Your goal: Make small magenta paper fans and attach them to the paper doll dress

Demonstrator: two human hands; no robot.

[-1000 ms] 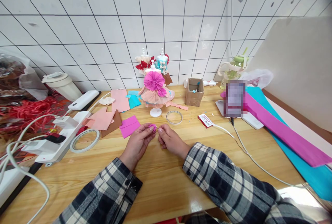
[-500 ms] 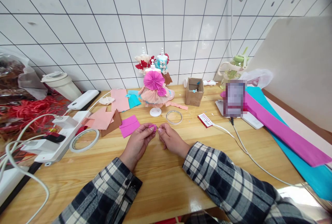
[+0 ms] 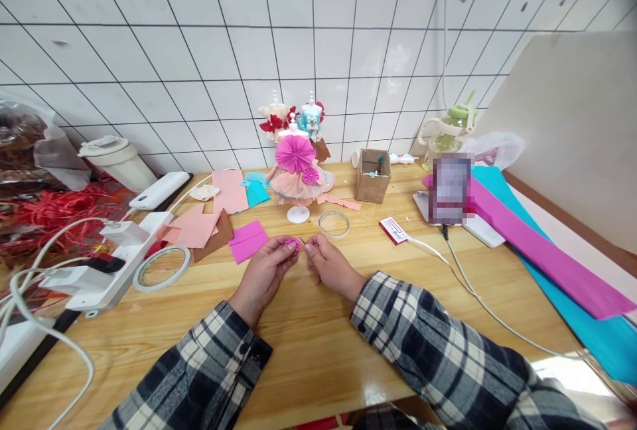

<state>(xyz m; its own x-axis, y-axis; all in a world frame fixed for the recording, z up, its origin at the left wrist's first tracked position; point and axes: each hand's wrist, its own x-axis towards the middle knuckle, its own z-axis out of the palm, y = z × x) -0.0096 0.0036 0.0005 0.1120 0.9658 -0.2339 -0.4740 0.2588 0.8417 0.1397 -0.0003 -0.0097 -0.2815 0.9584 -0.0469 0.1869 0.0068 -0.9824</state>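
Pinched between the thumb and fingers of my left hand (image 3: 266,272) is a small crumpled piece of magenta paper (image 3: 294,243). My right hand (image 3: 332,267) is closed on a thin dark stick-like tool (image 3: 303,240), whose tip points at the paper; most of it is hidden by the fingers. Just beyond both hands stands a miniature dress form (image 3: 294,171) wearing a peach ruffled skirt and magenta pleated rosettes. A folded magenta paper (image 3: 248,242) lies left of my left hand. Beyond my right hand a narrow tape roll (image 3: 334,224) lies flat.
Two more dress forms (image 3: 311,119) stand against the tiled wall. A small cardboard box (image 3: 373,176) is at the back. On the left are a wider tape roll (image 3: 162,269) and a power strip (image 3: 119,264); on the right, a phone (image 3: 450,188), cables and long paper sheets (image 3: 547,251).
My right hand has shifted slightly right, opening a small gap from the left hand, and the thin tool's tip now shows. The left hand stays put with the magenta paper.
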